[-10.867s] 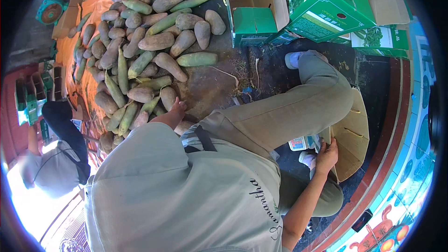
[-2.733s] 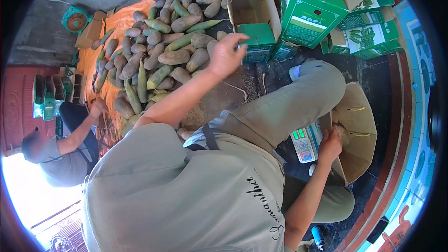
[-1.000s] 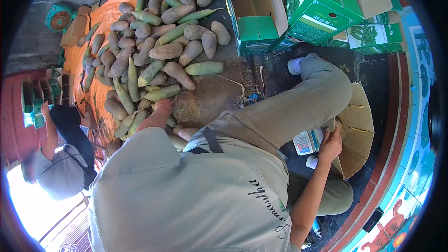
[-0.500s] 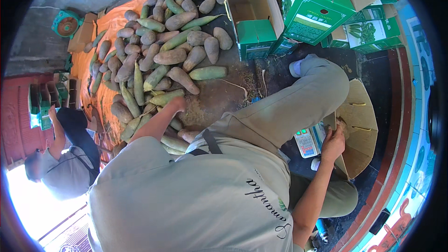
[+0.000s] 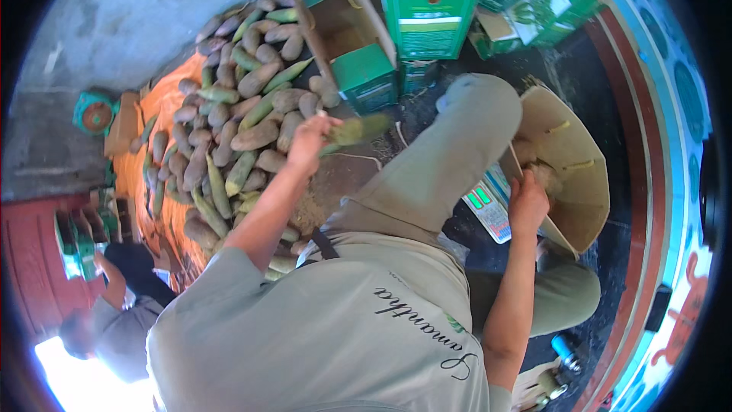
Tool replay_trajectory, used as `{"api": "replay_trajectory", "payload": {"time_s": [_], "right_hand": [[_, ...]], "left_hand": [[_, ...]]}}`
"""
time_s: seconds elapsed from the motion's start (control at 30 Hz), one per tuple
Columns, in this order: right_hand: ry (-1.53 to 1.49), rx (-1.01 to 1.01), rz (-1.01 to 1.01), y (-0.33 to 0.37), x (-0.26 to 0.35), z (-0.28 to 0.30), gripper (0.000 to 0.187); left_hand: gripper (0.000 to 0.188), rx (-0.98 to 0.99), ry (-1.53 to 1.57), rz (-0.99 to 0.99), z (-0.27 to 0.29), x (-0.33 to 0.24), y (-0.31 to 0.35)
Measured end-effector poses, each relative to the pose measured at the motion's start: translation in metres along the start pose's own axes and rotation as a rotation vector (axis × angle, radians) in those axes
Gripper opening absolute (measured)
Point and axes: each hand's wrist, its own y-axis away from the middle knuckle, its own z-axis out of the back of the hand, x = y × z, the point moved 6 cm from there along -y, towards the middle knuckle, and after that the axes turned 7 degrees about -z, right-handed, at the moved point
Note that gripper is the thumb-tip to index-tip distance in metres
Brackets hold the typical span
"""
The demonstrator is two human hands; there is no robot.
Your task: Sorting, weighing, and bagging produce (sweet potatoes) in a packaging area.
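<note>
My left hand [image 5: 309,141] is closed around one end of a green radish [image 5: 364,129], which is blurred by motion and lifted above the floor beside the pile. To the left, the pile of green and brownish, soil-coated radishes [image 5: 255,135] lies on the ground. My right hand [image 5: 528,202] grips the near wall of an open cardboard box [image 5: 583,210]; part of its fingers is hidden. Inside the box, brownish radishes [image 5: 545,175] partly show. The box rests over a digital scale [image 5: 489,210] with a lit green display, on my right.
An open green carton [image 5: 366,76] stands beyond the pile, and more green cartons [image 5: 431,11] stand beside it. An orange sheet [image 5: 164,84] lies under the pile. At the far left another person [image 5: 126,320] handles green boxes [image 5: 76,236]. A blue bottle [image 5: 565,351] lies at lower right.
My left hand has come up from the pile and moved right with a green radish in it. My right hand stays on the box wall. The whole view has shifted and turned.
</note>
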Motion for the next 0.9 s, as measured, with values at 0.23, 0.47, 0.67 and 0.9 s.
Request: {"api": "replay_trajectory", "payload": {"time_s": [0.23, 0.47, 0.67, 0.9], "right_hand": [[0.002, -0.072, 0.01, 0.0, 0.0, -0.002, 0.014], [-0.028, -0.07, 0.021, 0.004, 0.001, -0.001, 0.014], [-0.029, -0.078, 0.029, 0.004, 0.003, 0.0, 0.013], [-0.049, -0.111, 0.059, 0.004, 0.003, -0.002, 0.011]], "left_hand": [[0.036, 0.244, 0.504, -0.289, -0.044, -0.166, 0.003], [0.038, 0.565, 0.675, -0.206, -0.154, -0.203, 0.012], [0.037, 0.68, 0.581, -0.037, -0.262, -0.19, 0.035], [0.027, 0.627, 0.327, 0.123, -0.333, -0.125, 0.032]]}}
